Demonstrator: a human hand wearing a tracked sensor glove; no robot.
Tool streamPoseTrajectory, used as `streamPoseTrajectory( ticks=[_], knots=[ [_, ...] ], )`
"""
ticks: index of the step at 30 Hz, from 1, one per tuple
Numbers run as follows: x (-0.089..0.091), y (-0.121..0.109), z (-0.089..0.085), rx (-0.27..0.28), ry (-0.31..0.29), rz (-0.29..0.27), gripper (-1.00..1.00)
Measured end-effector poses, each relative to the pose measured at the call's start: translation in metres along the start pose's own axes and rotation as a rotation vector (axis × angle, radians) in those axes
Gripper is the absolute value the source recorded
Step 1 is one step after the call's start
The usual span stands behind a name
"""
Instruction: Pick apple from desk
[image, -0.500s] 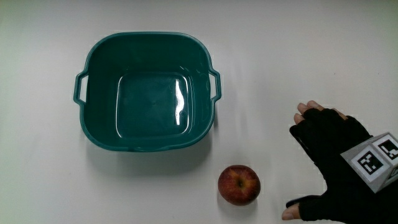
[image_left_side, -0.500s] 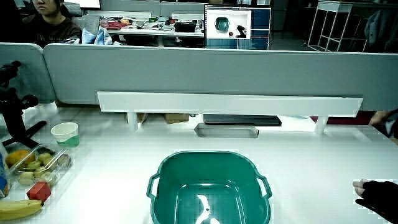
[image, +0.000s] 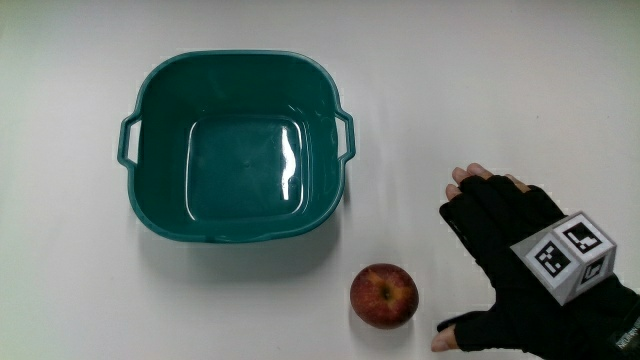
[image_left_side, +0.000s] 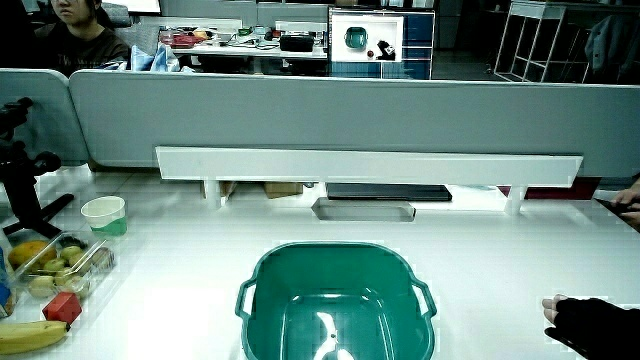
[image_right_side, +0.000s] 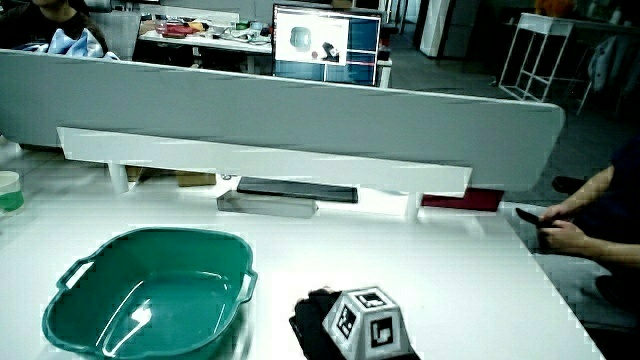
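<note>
The apple (image: 384, 296), red with a little yellow mottling, sits on the white desk (image: 500, 90) near the edge closest to the person, just beside the hand (image: 520, 262) but not touching it. The hand lies flat above the desk surface beside the apple, its fingers (image: 478, 195) spread and relaxed, grasping nothing; the thumb (image: 462, 332) points toward the apple with a narrow gap between them. A patterned cube (image: 566, 256) rides on the back of the black glove, and it also shows in a side view (image_right_side: 368, 320).

A teal basin (image: 236, 146) with 2 small handles stands on the desk, farther from the person than the apple and well apart from the hand. Nothing lies inside it, and light glints off its floor. It appears in both side views (image_left_side: 338, 300) (image_right_side: 148, 292).

In a side view, a paper cup (image_left_side: 104, 215) stands near the desk's edge, and nearer to the person than the cup lies a clear tray of fruit (image_left_side: 58, 265) with a banana (image_left_side: 35, 335) beside it. The gloved fingertips (image_left_side: 585, 322) just enter that view. A grey partition (image_left_side: 330, 120) runs along the desk's farthest edge.
</note>
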Motion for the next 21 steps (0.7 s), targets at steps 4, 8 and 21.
streamPoseTrajectory(
  ticks=[4, 8, 21],
  knots=[
    [-0.006, 0.005, -0.001, -0.015, 0.006, 0.009, 0.00],
    [-0.006, 0.011, -0.009, -0.026, 0.004, 0.008, 0.00],
    [-0.020, 0.034, -0.026, -0.088, 0.005, 0.018, 0.00]
  ],
)
